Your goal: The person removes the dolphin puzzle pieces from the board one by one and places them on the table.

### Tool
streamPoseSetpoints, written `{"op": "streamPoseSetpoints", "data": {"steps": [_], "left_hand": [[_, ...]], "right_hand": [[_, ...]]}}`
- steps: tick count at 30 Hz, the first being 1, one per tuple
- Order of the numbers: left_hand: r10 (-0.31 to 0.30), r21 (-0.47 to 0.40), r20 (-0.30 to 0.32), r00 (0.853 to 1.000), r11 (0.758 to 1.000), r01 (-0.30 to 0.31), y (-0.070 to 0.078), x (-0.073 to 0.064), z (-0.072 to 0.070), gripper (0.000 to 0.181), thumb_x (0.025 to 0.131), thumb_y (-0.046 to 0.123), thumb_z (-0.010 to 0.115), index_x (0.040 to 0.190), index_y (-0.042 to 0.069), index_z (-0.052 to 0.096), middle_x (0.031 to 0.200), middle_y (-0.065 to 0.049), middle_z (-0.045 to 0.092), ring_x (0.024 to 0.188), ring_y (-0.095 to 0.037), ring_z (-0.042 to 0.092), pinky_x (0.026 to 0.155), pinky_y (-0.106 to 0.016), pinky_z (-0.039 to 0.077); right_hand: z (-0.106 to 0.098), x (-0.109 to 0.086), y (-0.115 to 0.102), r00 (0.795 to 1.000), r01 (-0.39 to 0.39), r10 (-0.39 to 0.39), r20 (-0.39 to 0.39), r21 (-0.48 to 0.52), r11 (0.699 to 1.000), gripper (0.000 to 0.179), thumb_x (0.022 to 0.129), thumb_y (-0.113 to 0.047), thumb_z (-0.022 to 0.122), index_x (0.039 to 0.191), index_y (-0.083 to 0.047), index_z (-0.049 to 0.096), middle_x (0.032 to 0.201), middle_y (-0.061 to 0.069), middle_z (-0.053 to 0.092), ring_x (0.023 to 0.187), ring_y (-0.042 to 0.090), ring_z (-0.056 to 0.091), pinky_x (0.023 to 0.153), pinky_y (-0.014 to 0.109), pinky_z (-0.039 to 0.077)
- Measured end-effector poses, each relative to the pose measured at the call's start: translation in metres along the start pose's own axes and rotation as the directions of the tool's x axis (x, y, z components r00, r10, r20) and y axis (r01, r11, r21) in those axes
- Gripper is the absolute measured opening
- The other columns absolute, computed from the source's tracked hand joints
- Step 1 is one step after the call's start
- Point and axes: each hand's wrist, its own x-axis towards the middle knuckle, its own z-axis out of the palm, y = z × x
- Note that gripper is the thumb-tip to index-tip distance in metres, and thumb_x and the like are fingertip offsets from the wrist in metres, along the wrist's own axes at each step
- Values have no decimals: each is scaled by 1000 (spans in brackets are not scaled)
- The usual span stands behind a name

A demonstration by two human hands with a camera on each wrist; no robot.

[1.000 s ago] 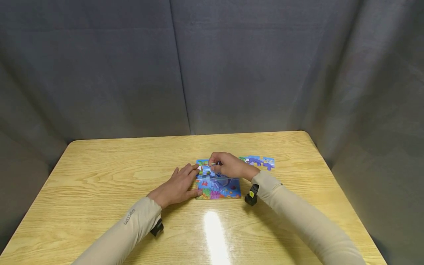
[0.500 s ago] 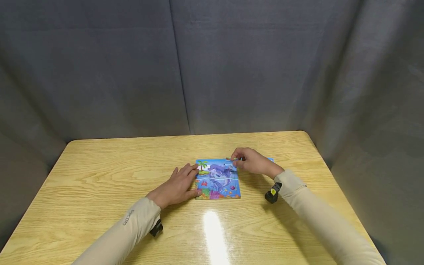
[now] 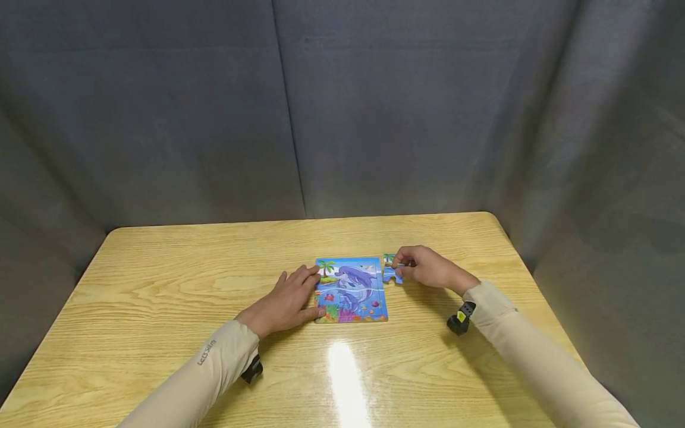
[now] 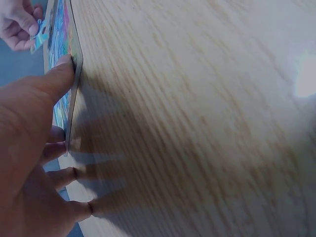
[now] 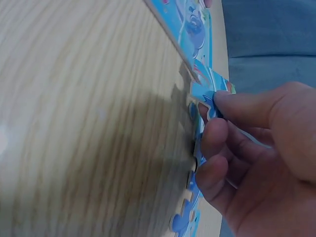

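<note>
A square puzzle board (image 3: 353, 297) with a dolphin, a palm tree and a crab pictured on it lies flat on the table. My left hand (image 3: 283, 303) rests at its left side, thumb on the lower left corner and fingertips along the left edge, as the left wrist view also shows. Just right of the board, my right hand (image 3: 428, 267) pinches a blue puzzle piece (image 5: 203, 93) between thumb and fingers. Below that hand in the right wrist view lie several loose puzzle pieces (image 5: 182, 217); the hand hides them in the head view.
The wooden table (image 3: 187, 267) has a rounded far edge, with a grey curtain (image 3: 214, 119) standing behind it and along the sides. Light glares off the table (image 3: 348, 380) in front of the board.
My right hand has moved right, from over the board's upper part to beside its right edge, with a puzzle piece in its fingers. The left hand has stayed in place.
</note>
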Motion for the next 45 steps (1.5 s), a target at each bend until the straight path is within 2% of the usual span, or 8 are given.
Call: {"op": "streamPoseSetpoints", "data": {"steps": [9, 22, 28, 37, 41, 45], "left_hand": [[-10, -12, 5, 1000, 1000, 10, 1, -1, -1, 79, 107, 45, 64, 162, -4, 38, 175, -21, 28, 164, -48, 22, 126, -77, 21], [0, -5, 1, 1000, 1000, 0, 1, -1, 0, 78, 107, 44, 64, 161, -5, 39, 175, -22, 29, 163, -50, 23, 125, -78, 22], [-10, 2, 9, 1000, 1000, 10, 1, 0, -1, 78, 107, 45, 63, 162, -5, 38, 175, -21, 28, 164, -48, 22, 126, -77, 21], [-12, -11, 18, 1000, 1000, 12, 2, -1, -2, 78, 107, 45, 63, 162, -4, 37, 176, -21, 27, 164, -47, 21, 127, -77, 20], [-10, -3, 15, 1000, 1000, 10, 3, -1, -3, 78, 107, 45, 63, 162, -4, 37, 175, -21, 28, 164, -48, 22, 126, -77, 21], [-9, 0, 16, 1000, 1000, 9, 4, 0, -2, 78, 107, 45, 63, 162, -4, 38, 175, -21, 29, 164, -48, 22, 126, -77, 22]], "right_hand": [[3, -9, 2, 1000, 14, -11, 29, -75, 997, 6, 102, -4, 68, 105, -3, 73, 95, 7, 74, 80, 13, 57, 71, 26, 46], [9, -5, 0, 1000, -5, 4, -7, -115, 993, 10, 100, -3, 71, 109, -2, 69, 98, 8, 72, 84, 14, 60, 74, 28, 50], [11, -5, 0, 1000, -6, 4, -17, -135, 991, 9, 99, -4, 74, 106, -4, 69, 96, 6, 71, 80, 14, 56, 71, 27, 47], [13, -5, -6, 999, 15, -22, -30, -203, 979, 8, 98, -7, 76, 103, -6, 71, 98, 6, 70, 84, 14, 58, 75, 28, 49], [15, 0, -12, 999, 44, -50, -22, -201, 979, 6, 99, -7, 75, 104, -6, 71, 100, 6, 72, 85, 12, 62, 77, 29, 52], [20, 7, -20, 998, 61, -59, 16, -167, 984, 7, 100, -7, 73, 107, -6, 70, 100, 6, 71, 80, 12, 64, 74, 29, 54]]}}
